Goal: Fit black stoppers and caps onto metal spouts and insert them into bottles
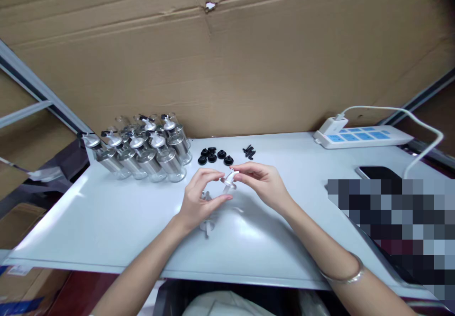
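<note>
Above the middle of the white table, my left hand (197, 199) curls its thumb and fingers around the edge of a silver-and-white bottle pourer lid (229, 183). My right hand (265, 183) pinches the lid's white spout from the right. Partly hidden behind my left hand, more pale pourer parts (207, 228) lie on the tabletop. Beyond the hands are several round black stoppers (212, 157) and, to their right, a small heap of thin black pieces (250, 152).
Several glass bottles with metal sleeves (145, 159), some topped with silver pourers, stand grouped at the back left of the table (284, 259). At the back right lies a power strip (366, 137) with a plugged-in charger (333, 125). A phone (378, 172) rests nearer. Cardboard (249, 69) walls the back.
</note>
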A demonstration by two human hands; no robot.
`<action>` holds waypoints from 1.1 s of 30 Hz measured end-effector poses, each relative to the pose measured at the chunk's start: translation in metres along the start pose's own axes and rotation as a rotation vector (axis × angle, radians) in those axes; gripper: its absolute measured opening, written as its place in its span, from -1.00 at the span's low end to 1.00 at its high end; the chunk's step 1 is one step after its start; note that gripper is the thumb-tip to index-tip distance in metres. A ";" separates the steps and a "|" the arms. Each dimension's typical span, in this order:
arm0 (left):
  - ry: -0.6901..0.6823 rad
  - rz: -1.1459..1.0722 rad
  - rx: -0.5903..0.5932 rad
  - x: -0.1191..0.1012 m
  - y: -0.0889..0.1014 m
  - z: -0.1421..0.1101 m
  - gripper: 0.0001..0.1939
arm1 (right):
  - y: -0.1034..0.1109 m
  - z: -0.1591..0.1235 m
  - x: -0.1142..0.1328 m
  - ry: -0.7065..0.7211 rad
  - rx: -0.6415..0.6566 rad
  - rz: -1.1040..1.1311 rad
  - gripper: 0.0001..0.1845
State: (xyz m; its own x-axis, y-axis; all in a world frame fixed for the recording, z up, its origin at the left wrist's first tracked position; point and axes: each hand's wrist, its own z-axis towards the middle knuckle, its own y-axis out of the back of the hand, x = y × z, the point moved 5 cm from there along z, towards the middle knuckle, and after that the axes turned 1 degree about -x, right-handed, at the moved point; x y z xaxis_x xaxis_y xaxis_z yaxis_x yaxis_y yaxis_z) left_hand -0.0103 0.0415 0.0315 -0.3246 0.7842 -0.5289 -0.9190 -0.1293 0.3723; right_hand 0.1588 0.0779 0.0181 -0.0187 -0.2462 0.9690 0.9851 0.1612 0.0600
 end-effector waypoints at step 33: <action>-0.028 -0.001 0.215 -0.006 -0.012 -0.006 -0.72 | 0.047 0.008 0.013 -0.031 -0.166 -0.048 -0.71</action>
State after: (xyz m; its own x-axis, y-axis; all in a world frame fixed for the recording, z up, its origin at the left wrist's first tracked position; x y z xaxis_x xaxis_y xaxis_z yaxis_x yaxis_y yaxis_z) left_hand 0.0009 0.0347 0.0258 -0.3151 0.8011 -0.5089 -0.8494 0.0012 0.5278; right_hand 0.2033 0.0903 0.0350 -0.0691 -0.2197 0.9731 0.9976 -0.0111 0.0683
